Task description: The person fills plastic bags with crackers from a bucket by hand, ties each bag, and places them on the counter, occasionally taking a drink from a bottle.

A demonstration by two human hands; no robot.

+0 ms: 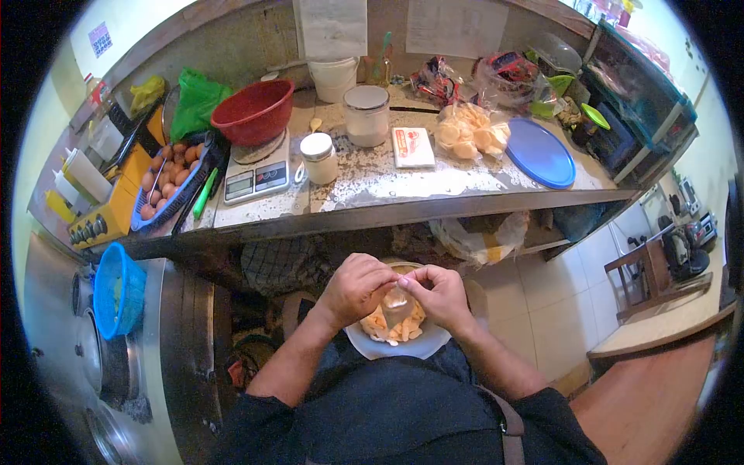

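My left hand (359, 287) and my right hand (439, 293) meet in front of my body, fingers pinched together. Between them they grip the top of a small clear plastic bag (397, 308), which hangs down with something whitish inside; the exact contents are too small to tell. Directly below is a pale bowl (387, 351) resting at my lap. Pale orange-yellow cut pieces (407, 332) fill it, partly hidden by the bag and my hands.
Ahead, the worktop (353, 190) carries a kitchen scale (257, 174), a red bowl (254, 112), jars, a blue lid (540, 153) and a bag of round crackers (469, 133). Eggs (172, 174) sit in a basket at left, above a blue strainer (120, 291). A wooden chair (647, 275) stands right.
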